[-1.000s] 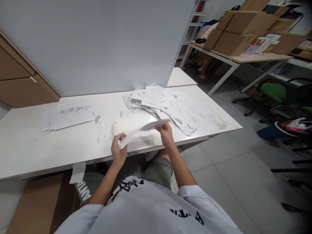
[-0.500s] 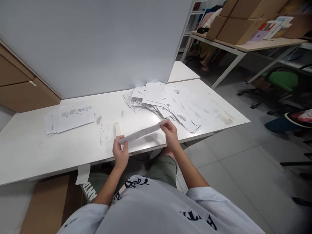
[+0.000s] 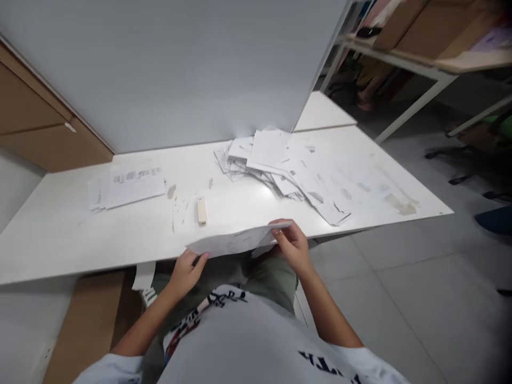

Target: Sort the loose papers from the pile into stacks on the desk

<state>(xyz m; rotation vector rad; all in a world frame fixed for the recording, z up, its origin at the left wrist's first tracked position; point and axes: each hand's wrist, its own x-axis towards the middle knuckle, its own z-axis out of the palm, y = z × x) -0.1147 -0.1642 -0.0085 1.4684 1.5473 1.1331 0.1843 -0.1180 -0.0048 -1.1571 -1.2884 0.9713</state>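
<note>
A white sheet of paper [image 3: 236,241] with faint print is stretched between my two hands, over the front edge of the desk. My left hand [image 3: 188,273] pinches its left end, thumb on top. At the right end, my right hand [image 3: 293,245] grips it between thumb and fingers. Just beyond the sheet lies a small cream block-shaped object [image 3: 201,212]; its kind I cannot make out. A loose heap of printed papers [image 3: 272,154] spreads behind my right hand. To the left rests a neater stack of papers [image 3: 136,186].
A pale partition panel [image 3: 200,69] closes off the back of the white desk [image 3: 120,234]. Cardboard boxes [image 3: 40,117] stand at the left, and another box [image 3: 88,314] sits under the desk. At the upper right is a second table [image 3: 460,58] bearing boxes; part of a person shows beneath.
The sheet has come lower and nearer to my body, tilted to show more of its face. My hands have moved slightly further apart. The view has turned somewhat left.
</note>
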